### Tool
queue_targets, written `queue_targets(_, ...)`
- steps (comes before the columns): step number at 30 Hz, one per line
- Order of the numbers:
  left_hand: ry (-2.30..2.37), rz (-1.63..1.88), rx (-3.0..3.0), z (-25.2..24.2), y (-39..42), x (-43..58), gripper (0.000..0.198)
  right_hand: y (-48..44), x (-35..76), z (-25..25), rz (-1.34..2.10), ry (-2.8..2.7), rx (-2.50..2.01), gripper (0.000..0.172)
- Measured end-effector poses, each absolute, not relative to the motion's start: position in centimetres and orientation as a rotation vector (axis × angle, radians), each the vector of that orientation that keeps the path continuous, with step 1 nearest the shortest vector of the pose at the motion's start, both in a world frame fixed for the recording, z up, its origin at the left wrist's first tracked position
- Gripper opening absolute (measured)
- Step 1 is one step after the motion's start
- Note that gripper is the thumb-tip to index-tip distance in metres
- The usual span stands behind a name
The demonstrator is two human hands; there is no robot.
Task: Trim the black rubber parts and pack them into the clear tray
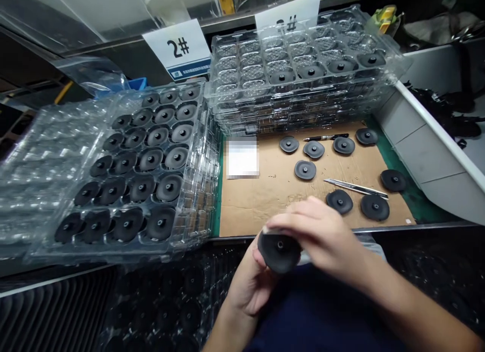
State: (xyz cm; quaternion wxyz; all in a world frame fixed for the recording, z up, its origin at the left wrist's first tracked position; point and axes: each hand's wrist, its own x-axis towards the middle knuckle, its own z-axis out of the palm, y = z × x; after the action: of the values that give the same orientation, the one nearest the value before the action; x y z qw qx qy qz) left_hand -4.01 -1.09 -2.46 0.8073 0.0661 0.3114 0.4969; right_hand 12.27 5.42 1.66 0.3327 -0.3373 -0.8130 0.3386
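Near the table's front edge I hold a black rubber disc with a small centre hub. My left hand grips it from below, fingers curled around its lower rim. My right hand closes over its top edge, fingers pinched on the rim. Several more black discs lie loose on the brown cardboard sheet just beyond my hands. A clear plastic tray at the left has its right columns filled with the same discs.
A stack of clear trays with a few discs on top stands at the back. A black pen and a metal blade tool lie on the cardboard. White "2#" sign behind. A white bin wall borders the right.
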Motion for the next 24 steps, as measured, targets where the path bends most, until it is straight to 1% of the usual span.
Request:
queue_targets(2, 0.649, 1.043, 0.139, -2.3, -1.3, -4.6, 0.065, 6.0, 13.5, 0.5, 1.023, -2.04, -1.075, 0.024)
queue_targets(4, 0.615, 1.051, 0.138, -2.2, -1.5, -5.0, 0.069, 6.6, 14.1, -1.3, 1.118, -1.937, -1.226, 0.022)
queue_targets(8, 0.573, 1.077, 0.109, -2.4, -1.6, -5.3, 0.067, 7.9, 12.7, -6.7, 1.144, -1.932, -1.333, 0.024)
queue_targets(12, 0.533, 1.091, 0.087, -2.9, -1.6, -5.3, 0.061, 8.7, 10.8, -10.6, 1.007, -2.006, -1.401, 0.024)
queue_targets(14, 0.499, 1.109, 0.082, -3.1, -1.6, -5.3, 0.055, 8.4, 10.7, -11.0, 0.922, -2.019, -1.433, 0.029)
queue_targets(17, 0.455, 1.116, 0.063, -3.2, -1.5, -5.3, 0.051, 7.1, 11.8, -9.9, 0.892, -2.027, -1.42, 0.034)
queue_targets(22, 0.45, 1.051, 0.073, -3.0, -1.0, -5.1, 0.052, 3.8, 14.6, -7.8, 1.02, -2.049, -1.352, 0.026)
queue_targets(24, 0.52, 1.062, 0.207, -3.3, -0.9, -5.0, 0.054, 2.6, 15.2, -7.7, 1.114, -2.005, -1.358, 0.024)
